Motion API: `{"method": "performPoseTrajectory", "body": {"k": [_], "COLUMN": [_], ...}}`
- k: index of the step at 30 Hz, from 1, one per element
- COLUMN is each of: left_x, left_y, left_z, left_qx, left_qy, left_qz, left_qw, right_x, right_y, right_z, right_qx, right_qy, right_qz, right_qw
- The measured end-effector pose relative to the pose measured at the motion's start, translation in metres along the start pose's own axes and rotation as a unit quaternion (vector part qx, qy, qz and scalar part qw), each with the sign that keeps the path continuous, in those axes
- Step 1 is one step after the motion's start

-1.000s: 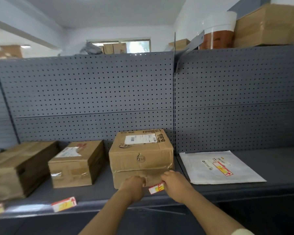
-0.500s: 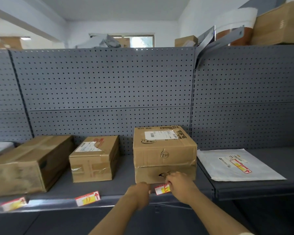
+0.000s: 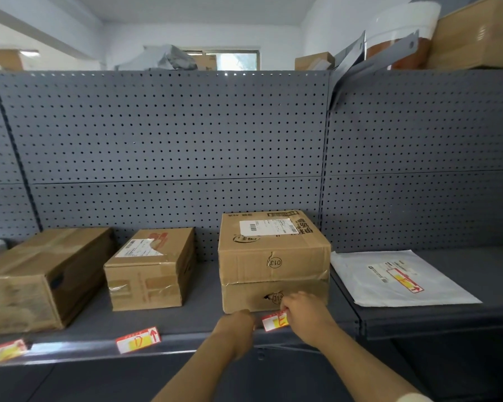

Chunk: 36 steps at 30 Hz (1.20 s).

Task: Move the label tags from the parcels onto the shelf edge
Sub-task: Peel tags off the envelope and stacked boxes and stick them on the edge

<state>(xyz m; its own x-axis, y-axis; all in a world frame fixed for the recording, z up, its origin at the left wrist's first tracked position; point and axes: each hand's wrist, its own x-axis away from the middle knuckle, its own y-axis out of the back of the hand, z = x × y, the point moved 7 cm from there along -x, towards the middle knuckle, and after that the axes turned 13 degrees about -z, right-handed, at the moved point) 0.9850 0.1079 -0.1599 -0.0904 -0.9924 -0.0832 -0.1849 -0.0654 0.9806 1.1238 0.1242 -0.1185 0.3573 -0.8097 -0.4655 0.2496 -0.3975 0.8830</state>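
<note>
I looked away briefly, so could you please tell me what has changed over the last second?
Little: both hands keep the label tag at the shelf edge below the stacked boxes. The camera view shifted left. Parcels and the other tags stayed put.

Shelf edge [image 3: 186,348]: glossy clear plastic strip over matt grey painted metal. Back panel [image 3: 174,126]: perforated metal, matt grey finish. Left box [image 3: 35,280], middle box [image 3: 148,271] and right box [image 3: 273,256]: brown corrugated cardboard, matt, creased in places; shiny clear tape on the middle box's near face and along the right box's seam. Shipping labels: smooth white paper. Mailer [image 3: 369,291], far right: white plastic film with a soft sheen, slightly wrinkled. Tags [image 3: 138,340]: smooth paper printed red, white and yellow; the tag [image 3: 274,321] between the hands is of the same paper.
</note>
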Motion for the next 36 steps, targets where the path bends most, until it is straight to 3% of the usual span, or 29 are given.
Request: {"method": "performPoseTrajectory", "body": {"k": [13, 19, 27, 36], "left_x": [0.009, 0.010, 0.006, 0.010], "left_y": [0.009, 0.008, 0.004, 0.006], "left_z": [-0.009, -0.008, -0.024, -0.017], "left_qx": [-0.061, -0.018, -0.138, -0.113], "left_qy": [-0.056, -0.042, -0.050, -0.035], "left_qz": [-0.014, -0.010, -0.013, -0.012], "left_qw": [0.996, 0.999, 0.989, 0.993], "right_x": [0.002, 0.007, 0.008, 0.017], "right_y": [-0.010, -0.013, -0.005, -0.003], "right_z": [-0.004, -0.003, -0.008, -0.012], "right_qx": [-0.009, -0.008, 0.006, -0.002], "right_qy": [-0.001, 0.003, 0.003, -0.002], "right_qz": [-0.006, -0.012, -0.032, -0.029], "right_qw": [1.000, 1.000, 0.999, 1.000]}}
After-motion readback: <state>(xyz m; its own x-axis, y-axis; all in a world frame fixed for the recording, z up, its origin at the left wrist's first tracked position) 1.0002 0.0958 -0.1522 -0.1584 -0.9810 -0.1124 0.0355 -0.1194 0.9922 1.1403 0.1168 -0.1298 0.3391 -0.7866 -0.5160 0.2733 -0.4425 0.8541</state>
